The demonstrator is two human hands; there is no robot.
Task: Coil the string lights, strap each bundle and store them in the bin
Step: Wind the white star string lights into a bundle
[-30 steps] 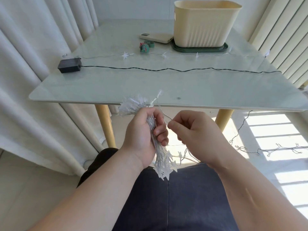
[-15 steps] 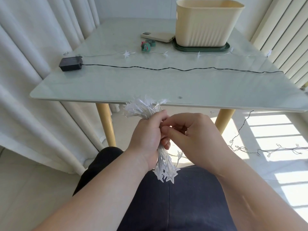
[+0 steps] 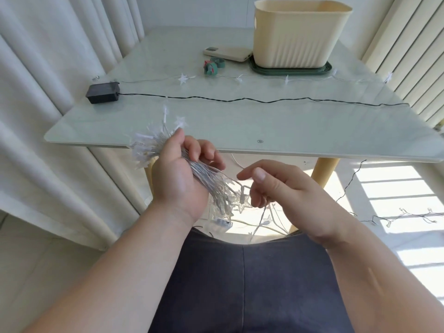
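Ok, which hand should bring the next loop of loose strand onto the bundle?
Right. The left hand grips the coiled bundle and can't let go; the right hand holds the loose strand in curled fingers.

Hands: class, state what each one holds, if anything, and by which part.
The left hand grips the bundle of string lights around its middle. The right hand curls round the loose strand trailing from it.
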